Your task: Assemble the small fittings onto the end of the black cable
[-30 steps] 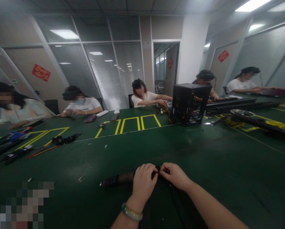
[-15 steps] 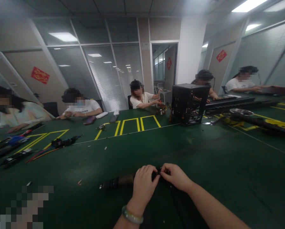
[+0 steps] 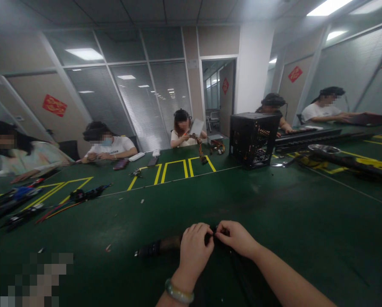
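My left hand [image 3: 195, 251], with a bangle on its wrist, is closed over a dark cable [image 3: 168, 244]. To its left, a banded black end with a small shiny metal tip [image 3: 136, 253] sticks out over the green table. My right hand [image 3: 237, 236] has thumb and forefinger pinched on a small dark part of the cable, right beside the left fingertips. Fingers hide most of that part. A black strand [image 3: 237, 268] runs down from between the hands toward me.
A black computer case [image 3: 253, 140] stands across the green table [image 3: 165, 213]. Coloured wires [image 3: 85, 192] and black cable bundles lie at the left. Small scraps [image 3: 108, 247] are scattered nearby. At the right are a keyboard [image 3: 309, 138] and a round metal dish [image 3: 324, 149]. Several people sit around the far side.
My hands keep almost the same pinching pose, with only slight shifts. Across the table, a person now lifts a grey metal panel and coloured wires in front of them. The view has tilted slightly.
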Demonstrator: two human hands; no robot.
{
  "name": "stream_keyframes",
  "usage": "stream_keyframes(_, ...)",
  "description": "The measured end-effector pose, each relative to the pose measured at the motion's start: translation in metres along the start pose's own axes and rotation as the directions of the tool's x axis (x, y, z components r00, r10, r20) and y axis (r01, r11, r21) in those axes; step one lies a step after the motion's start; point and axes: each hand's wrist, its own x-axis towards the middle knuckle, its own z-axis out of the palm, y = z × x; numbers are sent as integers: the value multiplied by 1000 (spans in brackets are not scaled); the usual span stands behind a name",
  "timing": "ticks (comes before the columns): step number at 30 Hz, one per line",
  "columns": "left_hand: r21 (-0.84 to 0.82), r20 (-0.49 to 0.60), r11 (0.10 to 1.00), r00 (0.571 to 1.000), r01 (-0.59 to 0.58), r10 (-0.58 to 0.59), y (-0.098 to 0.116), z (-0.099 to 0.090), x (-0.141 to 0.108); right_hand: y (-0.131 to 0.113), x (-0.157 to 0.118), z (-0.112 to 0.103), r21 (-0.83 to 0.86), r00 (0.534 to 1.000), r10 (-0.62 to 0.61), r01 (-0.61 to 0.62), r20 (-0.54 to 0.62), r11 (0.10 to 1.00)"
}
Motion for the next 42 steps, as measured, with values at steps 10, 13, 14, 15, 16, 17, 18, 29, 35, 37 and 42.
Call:
stream_keyframes(10,18,-18,1000,1000,-20,20,-3,3,0,-1,0,0,27,1000,8,-8,-8,1000)
stream_keyframes(13,26,-9,1000,1000,-17,17,-2,2,0,0,0,1,42,1000,7,-6,-18,999)
stream_keyframes(14,24,-6,1000,1000,-15,15,-1,2,0,0,0,1,45,1000,6,-5,-17,999)
stream_keyframes(15,22,-6,1000,1000,-13,13,-1,2,0,0,0,1,46,1000,7,-6,-18,999)
stream_keyframes(16,19,-8,1000,1000,-10,10,-1,2,0,0,0,0,47,1000,11,-11,-19,999)
stream_keyframes(17,16,-11,1000,1000,-8,8,-1,1,0,0,0,0,49,1000,17,-16,-17,999)
stream_keyframes(18,14,-13,1000,1000,-8,8,-1,1,-1,0,0,0,52,1000,22,-21,-15,998)
stream_keyframes(29,34,-32,997,997,-73,74,-5,3,-4,1,0,1,11,1000,-1,1,5,1000)
stream_keyframes(35,47,-60,993,992,-107,110,-3,0,-7,3,0,1,-2,999,-29,29,16,1000)
stream_keyframes(37,55,-76,993,991,-107,111,-2,-1,-7,5,0,2,5,999,-38,38,11,999)
stream_keyframes(42,76,-88,989,987,-127,133,-5,1,-7,6,2,3,25,998,-51,50,23,998)
